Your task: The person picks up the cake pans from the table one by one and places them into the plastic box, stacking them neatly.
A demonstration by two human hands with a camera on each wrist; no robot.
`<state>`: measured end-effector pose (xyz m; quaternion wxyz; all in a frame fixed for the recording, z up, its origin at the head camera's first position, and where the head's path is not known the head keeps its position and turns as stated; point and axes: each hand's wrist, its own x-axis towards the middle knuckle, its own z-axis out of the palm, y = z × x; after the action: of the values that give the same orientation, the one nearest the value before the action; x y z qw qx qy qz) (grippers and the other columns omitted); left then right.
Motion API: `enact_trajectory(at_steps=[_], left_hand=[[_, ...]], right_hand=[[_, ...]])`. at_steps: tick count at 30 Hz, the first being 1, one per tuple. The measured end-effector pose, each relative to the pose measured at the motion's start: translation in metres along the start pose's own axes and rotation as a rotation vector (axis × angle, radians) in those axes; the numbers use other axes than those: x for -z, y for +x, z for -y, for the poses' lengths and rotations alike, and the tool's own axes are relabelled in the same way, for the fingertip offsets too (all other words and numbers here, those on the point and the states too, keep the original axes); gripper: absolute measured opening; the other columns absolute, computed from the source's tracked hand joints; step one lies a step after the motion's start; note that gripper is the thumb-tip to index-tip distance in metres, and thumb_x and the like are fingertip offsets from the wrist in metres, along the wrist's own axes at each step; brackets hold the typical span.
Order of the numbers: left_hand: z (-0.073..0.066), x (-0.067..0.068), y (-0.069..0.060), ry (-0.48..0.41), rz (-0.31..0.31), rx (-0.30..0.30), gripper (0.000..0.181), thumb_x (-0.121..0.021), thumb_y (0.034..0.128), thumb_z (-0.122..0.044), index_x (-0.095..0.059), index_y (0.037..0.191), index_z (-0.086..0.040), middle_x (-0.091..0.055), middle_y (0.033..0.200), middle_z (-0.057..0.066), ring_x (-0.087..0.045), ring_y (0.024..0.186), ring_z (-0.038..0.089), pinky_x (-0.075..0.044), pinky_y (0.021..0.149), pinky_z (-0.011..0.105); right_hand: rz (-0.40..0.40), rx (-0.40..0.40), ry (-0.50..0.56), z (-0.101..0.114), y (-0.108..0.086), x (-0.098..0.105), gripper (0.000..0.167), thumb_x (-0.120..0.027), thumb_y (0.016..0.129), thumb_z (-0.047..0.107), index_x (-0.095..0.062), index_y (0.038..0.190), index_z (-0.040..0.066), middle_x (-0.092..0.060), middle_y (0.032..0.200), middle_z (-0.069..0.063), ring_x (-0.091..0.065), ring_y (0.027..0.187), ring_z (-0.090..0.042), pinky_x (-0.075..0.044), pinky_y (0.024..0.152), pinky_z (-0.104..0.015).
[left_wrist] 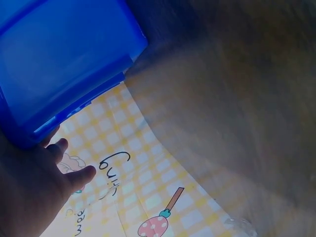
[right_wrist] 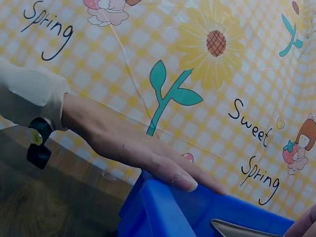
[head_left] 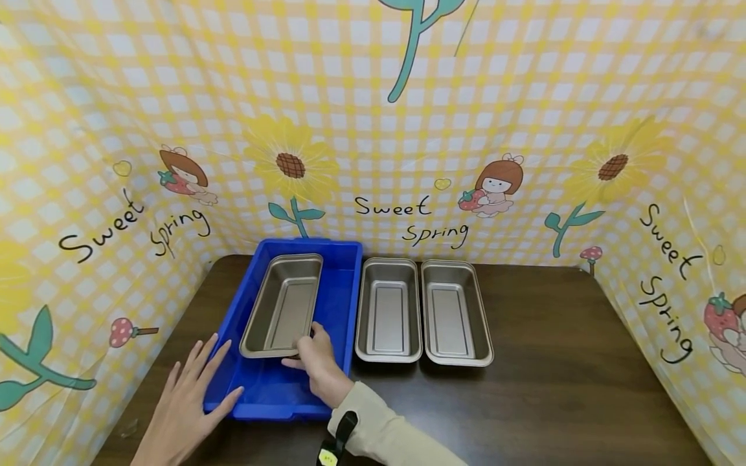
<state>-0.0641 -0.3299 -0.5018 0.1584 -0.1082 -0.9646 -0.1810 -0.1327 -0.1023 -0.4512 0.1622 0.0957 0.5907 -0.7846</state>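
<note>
My right hand (head_left: 319, 366) pinches the near right corner of a metal loaf pan (head_left: 296, 301). The pan is inside the blue tray (head_left: 274, 411), toward its left side and slightly askew; whether its underside touches the tray floor cannot be told. With fingers spread and straight, my left hand (head_left: 189, 401) touches the tray's left wall. In the left wrist view its fingers (left_wrist: 79, 175) are beside the tray's edge. The right wrist view shows the left hand (right_wrist: 143, 155) lying along the blue rim (right_wrist: 237, 207), and a sliver of the pan (right_wrist: 242, 230) below.
Two more loaf pans, one (head_left: 389, 310) beside the tray and another (head_left: 457, 314) to its right, stand side by side on the dark wooden table (head_left: 559, 362). A yellow checked cloth (head_left: 373, 129) rises behind and along both sides.
</note>
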Motion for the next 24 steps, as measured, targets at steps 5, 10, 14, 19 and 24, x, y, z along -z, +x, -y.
enact_trajectory(at_steps=[5,10,14,19,24], left_hand=[[-0.001,-0.001,0.001,0.003,0.004,0.004,0.086,-0.078,0.0944,-0.038,-0.035,0.167,-0.02,-0.029,0.171,0.017,-0.013,0.161,0.04,-0.001,0.125,0.068],[-0.002,-0.002,0.0,0.019,0.017,0.022,0.086,-0.077,0.0949,-0.04,-0.035,0.167,-0.018,-0.03,0.17,0.019,-0.015,0.16,0.044,0.002,0.125,0.068],[0.0,-0.002,-0.001,0.026,0.014,0.02,0.087,-0.077,0.0942,-0.04,-0.035,0.166,-0.017,-0.031,0.169,0.019,-0.015,0.16,0.043,0.002,0.125,0.067],[0.002,-0.002,0.0,0.026,0.009,0.012,0.086,-0.078,0.0941,-0.039,-0.036,0.166,-0.017,-0.031,0.169,0.019,-0.015,0.16,0.042,0.001,0.125,0.067],[0.002,-0.001,0.001,0.019,0.008,0.003,0.086,-0.078,0.0941,-0.038,-0.036,0.166,-0.017,-0.031,0.169,0.019,-0.017,0.159,0.043,0.0,0.125,0.067]], right_hand=[[0.019,0.005,0.017,0.004,-0.003,0.004,0.079,-0.049,0.088,-0.007,-0.021,0.161,-0.014,-0.027,0.165,-0.035,-0.063,0.109,-0.035,-0.063,0.085,-0.047],[0.05,0.014,-0.02,0.01,-0.012,0.011,0.08,-0.051,0.088,-0.002,-0.022,0.162,-0.012,-0.03,0.164,-0.034,-0.055,0.13,-0.047,-0.064,0.08,-0.046],[0.065,0.024,-0.019,0.018,-0.02,0.018,0.076,-0.051,0.092,-0.001,-0.024,0.163,-0.009,-0.03,0.165,-0.034,-0.061,0.125,-0.048,-0.065,0.076,-0.046],[0.111,0.06,-0.004,0.029,-0.03,0.03,0.071,-0.048,0.095,-0.001,-0.027,0.162,-0.01,-0.029,0.165,-0.034,-0.063,0.125,-0.047,-0.064,0.078,-0.047],[0.149,0.096,-0.036,0.04,-0.036,0.048,0.062,-0.049,0.097,-0.001,-0.039,0.157,-0.007,-0.042,0.159,-0.031,-0.069,0.119,-0.042,-0.064,0.081,-0.046]])
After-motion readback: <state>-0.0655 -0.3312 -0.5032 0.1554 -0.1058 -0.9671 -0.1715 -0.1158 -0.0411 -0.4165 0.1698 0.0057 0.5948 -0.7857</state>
